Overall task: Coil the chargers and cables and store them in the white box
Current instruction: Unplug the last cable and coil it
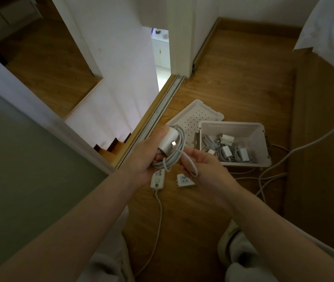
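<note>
Above wood floor, L hand [141, 157] grips coiled cable [174, 153]

Dim, wide-angle warp, doorway glow.

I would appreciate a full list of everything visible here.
white box: one, white, on floor
lid: one, white, floor behind box
boxed chargers: at least three, white, inside box
charger: one, white, in left hand
cable: one, white, coiled against charger, loop in right hand
power strip: one, white, floor below left hand
socket adapter: one, white, floor beside strip
loose cables: several, white, floor by box
left hand: grips charger and coil
right hand: pinches cable loop
</note>
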